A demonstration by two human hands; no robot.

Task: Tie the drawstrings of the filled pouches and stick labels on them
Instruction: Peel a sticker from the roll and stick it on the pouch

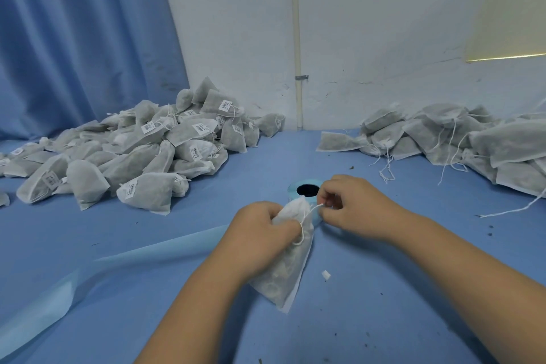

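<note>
Two heaps show the progress. On the left of the blue-covered worktop [399, 289] lies a large pile of grey filled fabric pouches [141, 151], necks drawn shut and many bearing white barcode labels. On the right sits a second pile of pouches [458, 142] with no labels showing and loose white strings trailing out. By that count a good share looks done, yet much seems left.

Between the heaps, the white non-woven pouch [288, 269] being worked hangs tilted from the left hand [260, 224], whose fingers curl round its gathered neck. The right hand [351, 204] pinches the thin white drawstring [314, 207] between curled fingertips, drawn out to the right of the neck. I judge the knot unfinished, and no label shows on this pouch. Just behind the hands stands the pale blue roll of labels [294, 186], partly hidden, and a pale blue backing strip [147, 254] runs off left across the worktop.
</note>
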